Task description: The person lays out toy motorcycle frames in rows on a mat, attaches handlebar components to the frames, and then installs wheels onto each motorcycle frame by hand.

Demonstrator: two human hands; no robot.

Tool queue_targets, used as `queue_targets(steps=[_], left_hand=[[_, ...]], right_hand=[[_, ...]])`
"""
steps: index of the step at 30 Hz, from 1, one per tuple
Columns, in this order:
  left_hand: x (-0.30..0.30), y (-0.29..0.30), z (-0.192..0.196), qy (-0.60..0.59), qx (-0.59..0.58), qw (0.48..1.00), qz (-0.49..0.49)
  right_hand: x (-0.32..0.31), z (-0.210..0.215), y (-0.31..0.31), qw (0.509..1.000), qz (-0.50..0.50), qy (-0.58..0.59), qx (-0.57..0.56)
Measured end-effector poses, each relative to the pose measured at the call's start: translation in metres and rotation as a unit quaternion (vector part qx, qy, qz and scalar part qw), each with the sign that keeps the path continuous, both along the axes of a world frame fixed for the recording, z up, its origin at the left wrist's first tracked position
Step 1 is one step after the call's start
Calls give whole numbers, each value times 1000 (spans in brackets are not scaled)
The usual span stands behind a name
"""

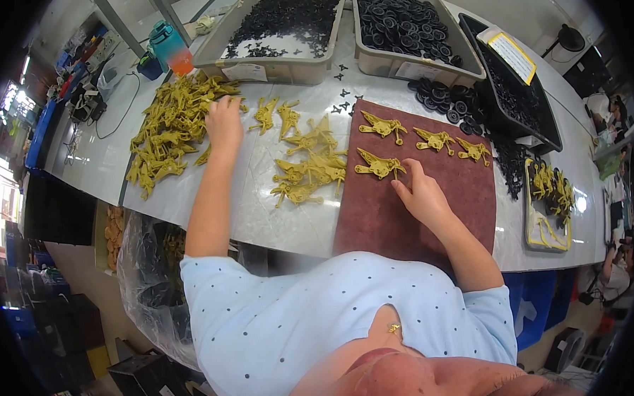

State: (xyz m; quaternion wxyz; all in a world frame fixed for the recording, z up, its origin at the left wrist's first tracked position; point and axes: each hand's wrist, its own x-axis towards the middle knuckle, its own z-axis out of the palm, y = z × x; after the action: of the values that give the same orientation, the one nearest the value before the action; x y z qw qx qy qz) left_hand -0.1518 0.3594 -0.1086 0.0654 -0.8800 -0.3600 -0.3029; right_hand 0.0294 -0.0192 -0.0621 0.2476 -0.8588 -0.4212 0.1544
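Observation:
At the right edge of the pile of olive-yellow plastic parts (162,144), my left hand (224,123) reaches in with bent fingers. Its fingertips merge with the parts, so any grip there is unclear. My right hand (426,197) is over the dark red mat (430,186), thumb and index finger around the right end of an olive-yellow part (378,165) lying on it. Farther up the mat lie three similar parts: one at the left (382,126), one in the middle (435,140) and one at the right (475,151). Several more, a loose group (307,171), lie between my hands.
Beyond the mat stand a grey bin (283,70) of small black pieces and another (424,69) of black discs. Loose black discs (443,99) lie beside a black bin (518,111). A small tray (547,241) sits at right; a bottle (171,48) stands behind the pile.

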Motion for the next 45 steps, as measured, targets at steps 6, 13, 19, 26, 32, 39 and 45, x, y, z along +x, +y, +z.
queue_targets(steps=[6,13,19,26,32,39,45], left_hand=[[15,35,-1,151,-6,988,42],[11,-7,14,-73,58,984,-150],[12,-46,14,-55,8,976,-212],[37,-50,4,93,-88,964,-231],[35,-57,9,23,-159,961,-226],[23,-169,54,-146,-137,914,-352],[27,-186,43,-242,55,849,-467]], right_hand=[[-7,11,1,1000,6,9,-14],[-13,11,29,983,32,90,158],[-29,19,70,956,107,137,237],[-32,16,61,959,102,168,204],[-22,11,58,937,76,273,205],[-40,25,58,805,87,537,239],[-61,23,34,889,115,298,327]])
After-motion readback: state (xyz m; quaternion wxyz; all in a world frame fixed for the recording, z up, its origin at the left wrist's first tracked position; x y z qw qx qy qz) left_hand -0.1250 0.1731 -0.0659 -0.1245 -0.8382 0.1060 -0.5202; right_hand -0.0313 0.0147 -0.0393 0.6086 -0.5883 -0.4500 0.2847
